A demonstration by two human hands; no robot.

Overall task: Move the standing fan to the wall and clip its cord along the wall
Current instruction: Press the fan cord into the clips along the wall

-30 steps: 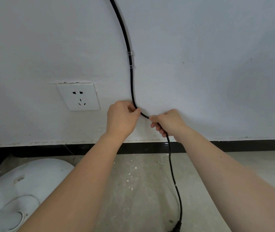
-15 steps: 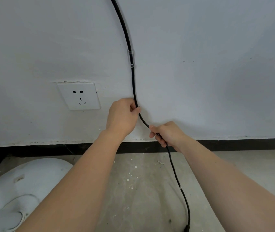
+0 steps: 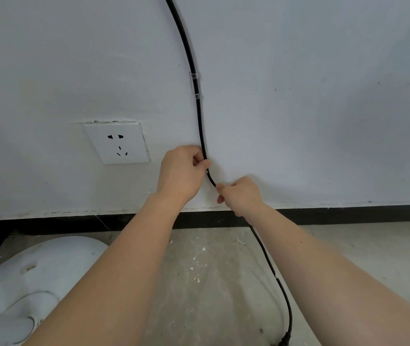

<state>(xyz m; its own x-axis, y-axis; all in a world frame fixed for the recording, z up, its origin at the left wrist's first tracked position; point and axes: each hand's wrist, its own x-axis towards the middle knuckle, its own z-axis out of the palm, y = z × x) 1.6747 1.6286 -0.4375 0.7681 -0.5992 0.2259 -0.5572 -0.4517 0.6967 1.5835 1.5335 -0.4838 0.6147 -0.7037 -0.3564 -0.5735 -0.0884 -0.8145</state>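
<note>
While the left hand point(image 3: 182, 174) pinches the black cord point(image 3: 200, 126) against the wall point(image 3: 298, 108) (below a clear clip point(image 3: 195, 85)), the right hand point(image 3: 242, 196) grips it lower down

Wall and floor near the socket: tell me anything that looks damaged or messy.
The wall socket sits slightly askew, with chipped plaster along its top edge. White flecks of debris litter the concrete floor below the hands. The black cord looks intact.
</note>
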